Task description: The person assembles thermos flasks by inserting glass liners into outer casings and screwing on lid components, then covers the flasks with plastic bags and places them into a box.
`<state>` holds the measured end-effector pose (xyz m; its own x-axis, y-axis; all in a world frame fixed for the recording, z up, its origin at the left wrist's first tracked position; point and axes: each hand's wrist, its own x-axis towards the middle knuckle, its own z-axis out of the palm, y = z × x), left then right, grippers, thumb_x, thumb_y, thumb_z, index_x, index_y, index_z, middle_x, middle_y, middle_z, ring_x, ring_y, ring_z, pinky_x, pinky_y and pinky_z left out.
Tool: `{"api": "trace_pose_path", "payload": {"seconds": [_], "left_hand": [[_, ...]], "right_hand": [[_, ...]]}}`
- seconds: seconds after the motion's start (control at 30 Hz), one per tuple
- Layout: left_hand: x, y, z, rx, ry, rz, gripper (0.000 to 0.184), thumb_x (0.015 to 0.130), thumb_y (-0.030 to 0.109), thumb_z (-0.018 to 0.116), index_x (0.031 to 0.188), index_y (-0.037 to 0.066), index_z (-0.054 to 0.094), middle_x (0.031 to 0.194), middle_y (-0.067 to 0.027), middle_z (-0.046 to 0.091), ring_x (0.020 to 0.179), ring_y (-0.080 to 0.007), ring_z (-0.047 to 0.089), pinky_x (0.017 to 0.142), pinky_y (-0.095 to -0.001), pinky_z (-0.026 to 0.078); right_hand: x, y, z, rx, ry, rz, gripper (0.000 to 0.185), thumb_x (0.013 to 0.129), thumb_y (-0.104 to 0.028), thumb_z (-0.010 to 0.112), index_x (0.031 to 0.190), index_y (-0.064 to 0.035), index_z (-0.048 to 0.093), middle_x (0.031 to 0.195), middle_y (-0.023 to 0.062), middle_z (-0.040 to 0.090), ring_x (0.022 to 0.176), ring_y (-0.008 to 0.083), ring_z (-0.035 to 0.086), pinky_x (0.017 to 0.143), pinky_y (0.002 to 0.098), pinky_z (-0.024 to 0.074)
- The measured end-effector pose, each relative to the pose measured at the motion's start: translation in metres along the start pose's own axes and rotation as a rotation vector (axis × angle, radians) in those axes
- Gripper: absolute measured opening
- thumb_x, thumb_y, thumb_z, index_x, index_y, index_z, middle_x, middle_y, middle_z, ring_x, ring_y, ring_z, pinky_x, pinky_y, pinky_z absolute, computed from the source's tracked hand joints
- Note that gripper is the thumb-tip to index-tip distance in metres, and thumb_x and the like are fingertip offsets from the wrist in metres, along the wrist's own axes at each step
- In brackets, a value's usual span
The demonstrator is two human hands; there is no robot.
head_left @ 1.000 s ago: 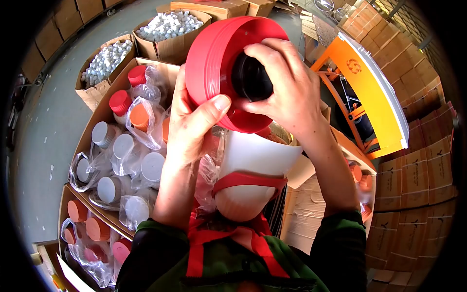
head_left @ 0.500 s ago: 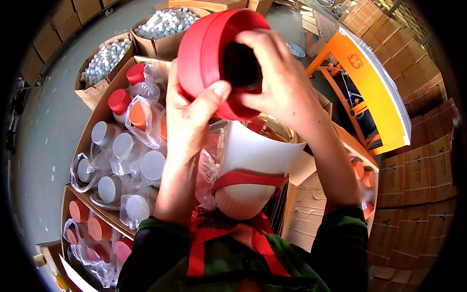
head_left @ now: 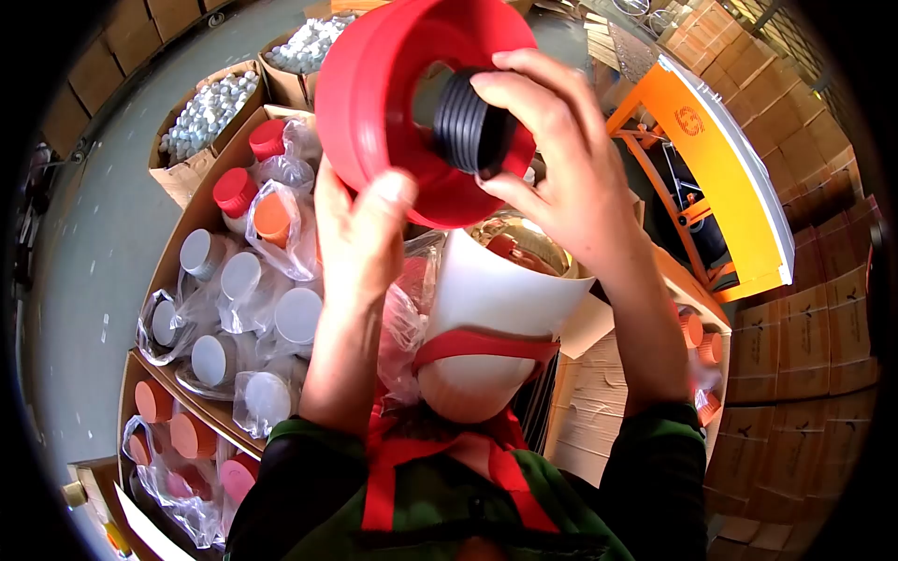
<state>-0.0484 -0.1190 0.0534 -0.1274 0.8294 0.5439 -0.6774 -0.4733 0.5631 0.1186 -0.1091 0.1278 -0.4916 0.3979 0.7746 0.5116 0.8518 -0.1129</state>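
My left hand (head_left: 363,229) grips a large red plastic collar (head_left: 360,93) from its lower left side, thumb pressed on the rim. The collar is tilted so that its wide opening faces right. Between the fingers and thumb of my right hand (head_left: 575,159) is a black threaded ring (head_left: 456,122), at the collar's opening and partly in front of its center hole. Below both hands stands a white vessel (head_left: 500,290) with a red band (head_left: 482,344) across its front. A shiny golden inner surface (head_left: 533,241) shows at its open top.
On the left, cartons hold bottles in clear plastic with grey caps (head_left: 297,315), red caps (head_left: 234,192) and orange caps (head_left: 192,436). Boxes of small white pieces (head_left: 208,112) stand behind. An orange-framed machine (head_left: 725,168) and stacked cartons (head_left: 795,346) are on the right.
My right hand has drawn the black threaded ring out to the right from inside the red collar. The collar has turned slightly and moved up and left, showing its center hole.
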Motion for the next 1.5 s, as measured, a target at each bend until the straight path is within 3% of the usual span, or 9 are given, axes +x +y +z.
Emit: {"api": "trace_pose_path", "payload": {"seconds": [0.3, 0.6, 0.97, 1.07, 1.13, 1.17, 1.23, 1.3, 1.5], "left_hand": [[-0.008, 0.0, 0.0, -0.036, 0.004, -0.03, 0.069, 0.074, 0.02, 0.076, 0.129, 0.001, 0.039, 0.118, -0.0119, 0.055, 0.107, -0.0201, 0.055, 0.095, -0.0345, 0.043], [-0.017, -0.001, 0.004, 0.006, 0.032, -0.044, 0.067, 0.074, 0.016, 0.075, 0.129, 0.002, 0.038, 0.118, -0.0093, 0.053, 0.107, -0.0172, 0.053, 0.094, -0.0327, 0.043], [-0.021, 0.014, 0.01, 0.055, 0.053, -0.057, 0.063, 0.074, 0.013, 0.075, 0.126, 0.0, 0.039, 0.116, -0.0084, 0.052, 0.105, -0.016, 0.052, 0.093, -0.0311, 0.042], [-0.029, 0.013, 0.015, 0.411, 0.008, 0.09, 0.068, 0.065, 0.015, 0.081, 0.12, -0.002, 0.044, 0.112, -0.0119, 0.052, 0.102, -0.0198, 0.052, 0.089, -0.0334, 0.043], [-0.024, 0.015, 0.027, 0.86, -0.121, 0.508, 0.073, 0.054, 0.015, 0.084, 0.117, -0.002, 0.052, 0.11, -0.0161, 0.051, 0.1, -0.0278, 0.052, 0.087, -0.0362, 0.043], [-0.018, 0.019, 0.032, 1.033, -0.201, 0.717, 0.074, 0.051, 0.015, 0.084, 0.117, -0.002, 0.054, 0.109, -0.017, 0.051, 0.099, -0.0303, 0.052, 0.086, -0.0376, 0.043], [-0.017, 0.019, 0.032, 1.143, -0.214, 0.678, 0.078, 0.049, 0.017, 0.085, 0.119, 0.0, 0.055, 0.112, -0.0174, 0.052, 0.1, -0.0335, 0.053, 0.084, -0.0405, 0.046], [-0.012, 0.013, 0.027, 1.125, -0.284, 0.73, 0.077, 0.048, 0.018, 0.085, 0.118, 0.002, 0.056, 0.112, -0.0173, 0.052, 0.1, -0.0341, 0.054, 0.084, -0.041, 0.046], [-0.007, 0.0, 0.021, 1.065, -0.377, 0.745, 0.075, 0.049, 0.018, 0.087, 0.116, 0.003, 0.056, 0.111, -0.0172, 0.054, 0.1, -0.0339, 0.055, 0.085, -0.0407, 0.046]], "right_hand": [[0.0, -0.01, 0.0, -0.043, -0.046, 0.164, 0.075, 0.057, -0.011, 0.081, 0.125, -0.0125, 0.048, 0.123, 0.0093, 0.045, 0.103, 0.0296, 0.056, 0.084, 0.0388, 0.0496], [0.003, -0.015, 0.0, -0.108, -0.104, 0.173, 0.077, 0.058, -0.013, 0.081, 0.127, -0.0092, 0.046, 0.125, 0.0143, 0.044, 0.104, 0.034, 0.055, 0.084, 0.0402, 0.0476], [0.003, -0.012, 0.009, 0.023, -0.145, 0.101, 0.075, 0.064, 0.002, 0.072, 0.131, -0.0152, 0.043, 0.123, 0.0181, 0.042, 0.101, 0.0359, 0.055, 0.084, 0.0405, 0.0496], [-0.001, -0.006, 0.014, 0.314, -0.029, 0.186, 0.062, 0.066, 0.001, 0.072, 0.123, -0.0073, 0.049, 0.113, 0.015, 0.051, 0.099, 0.0282, 0.057, 0.082, 0.0356, 0.0497], [-0.01, -0.006, 0.022, 0.721, 0.109, 0.411, 0.043, 0.071, -0.004, 0.071, 0.111, -0.0004, 0.055, 0.099, 0.0094, 0.061, 0.09, 0.016, 0.06, 0.078, 0.0298, 0.0497], [-0.015, 0.006, 0.023, 0.518, 0.067, 0.337, 0.034, 0.076, -0.009, 0.07, 0.106, 0.0004, 0.057, 0.094, 0.0079, 0.064, 0.086, 0.0124, 0.06, 0.076, 0.0277, 0.0493], [-0.012, 0.009, 0.022, 0.911, 0.104, 0.501, 0.026, 0.09, -0.021, 0.056, 0.102, 0.0017, 0.06, 0.092, 0.0057, 0.065, 0.08, 0.0098, 0.059, 0.07, 0.0252, 0.049], [-0.02, 0.017, 0.027, 1.273, 0.166, 0.653, 0.029, 0.092, -0.025, 0.053, 0.104, 0.0012, 0.06, 0.093, 0.0042, 0.064, 0.078, 0.0081, 0.059, 0.067, 0.0241, 0.0489], [-0.034, 0.013, 0.015, 1.313, 0.199, 0.767, 0.027, 0.093, -0.025, 0.051, 0.105, -0.0016, 0.06, 0.092, 0.0023, 0.063, 0.077, 0.0063, 0.058, 0.064, 0.0214, 0.0487]]}}
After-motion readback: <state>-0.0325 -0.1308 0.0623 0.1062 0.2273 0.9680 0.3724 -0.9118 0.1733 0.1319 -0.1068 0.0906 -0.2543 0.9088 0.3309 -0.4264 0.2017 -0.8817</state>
